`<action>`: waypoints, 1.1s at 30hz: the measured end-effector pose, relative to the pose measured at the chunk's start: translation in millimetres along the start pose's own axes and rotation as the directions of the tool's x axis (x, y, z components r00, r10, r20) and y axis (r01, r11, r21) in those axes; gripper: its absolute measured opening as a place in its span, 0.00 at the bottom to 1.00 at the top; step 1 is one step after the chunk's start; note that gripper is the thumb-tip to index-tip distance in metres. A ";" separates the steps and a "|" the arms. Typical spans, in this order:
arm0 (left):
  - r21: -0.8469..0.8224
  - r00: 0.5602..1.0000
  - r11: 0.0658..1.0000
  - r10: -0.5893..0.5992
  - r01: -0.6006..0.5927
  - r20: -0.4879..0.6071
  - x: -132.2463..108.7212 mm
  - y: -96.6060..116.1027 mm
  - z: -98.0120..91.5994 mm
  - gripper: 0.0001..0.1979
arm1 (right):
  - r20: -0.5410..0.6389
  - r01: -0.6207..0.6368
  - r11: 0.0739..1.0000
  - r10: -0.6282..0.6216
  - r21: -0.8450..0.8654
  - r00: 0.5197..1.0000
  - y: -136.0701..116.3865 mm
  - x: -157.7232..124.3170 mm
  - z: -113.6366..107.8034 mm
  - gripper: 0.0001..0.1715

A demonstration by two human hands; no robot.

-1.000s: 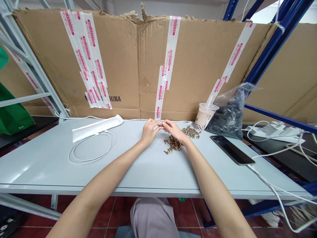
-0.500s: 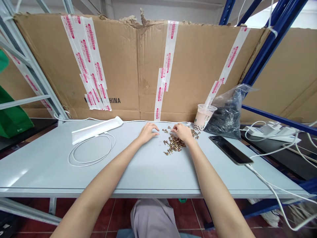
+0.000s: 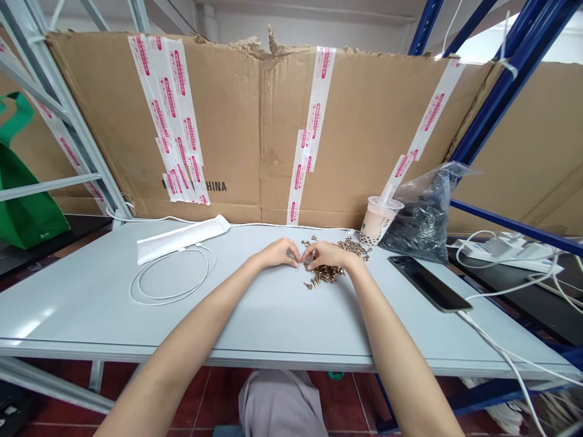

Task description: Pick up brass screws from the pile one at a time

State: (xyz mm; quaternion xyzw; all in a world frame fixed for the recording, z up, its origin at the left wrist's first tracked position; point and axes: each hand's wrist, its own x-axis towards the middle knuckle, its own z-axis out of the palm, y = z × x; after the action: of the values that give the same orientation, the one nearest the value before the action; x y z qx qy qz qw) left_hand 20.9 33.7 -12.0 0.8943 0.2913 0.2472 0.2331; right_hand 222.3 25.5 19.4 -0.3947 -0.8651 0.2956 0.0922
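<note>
A loose heap of brass-coloured screws [image 3: 324, 274] lies on the pale grey table [image 3: 255, 315], with a thinner scatter of screws [image 3: 353, 246] behind it. My right hand [image 3: 325, 255] rests just above the heap, its fingers curled and touching or nearly touching the screws. My left hand [image 3: 279, 253] is beside it, to the left of the heap. The fingertips of both hands almost meet. Anything small pinched between them is hidden by the fingers.
A phone [image 3: 428, 283] lies to the right of the screws, near a plastic milk-tea cup [image 3: 377, 221] and a bag of dark items [image 3: 423, 221]. A white cable coil [image 3: 170, 278] and a white paper sleeve [image 3: 182, 238] lie left. Cardboard stands behind the table.
My hands have moved closer together, from spread apart above the screws to fingertips nearly meeting. The view has shifted slightly.
</note>
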 end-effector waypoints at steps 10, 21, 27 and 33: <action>0.133 0.998 0.990 -0.044 0.049 -0.041 -1.0 7.0 5.2 0.10 | -0.016 -0.043 0.998 0.044 0.048 0.999 4.1 0.6 5.3 0.09; 0.220 0.998 0.974 -0.039 0.050 -0.052 1.0 15.4 15.2 0.07 | -0.113 -0.069 0.997 0.065 -0.030 0.991 7.0 -1.7 0.3 0.10; 0.333 1.000 0.943 0.007 0.000 -0.022 1.1 20.1 14.1 0.06 | -0.278 -0.159 0.976 0.112 -0.149 0.954 6.6 -3.2 -2.6 0.07; 0.434 0.996 0.901 0.022 0.018 -0.089 -0.5 22.4 14.6 0.07 | -0.330 -0.162 0.975 0.104 -0.153 0.938 9.5 -1.6 -1.5 0.07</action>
State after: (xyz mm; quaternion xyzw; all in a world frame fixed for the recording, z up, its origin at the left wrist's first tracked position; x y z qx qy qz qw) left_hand 38.0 13.2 -10.8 0.9117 0.3486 0.2169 0.0141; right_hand 230.0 29.9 15.1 -0.5019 -0.8327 0.1549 0.1753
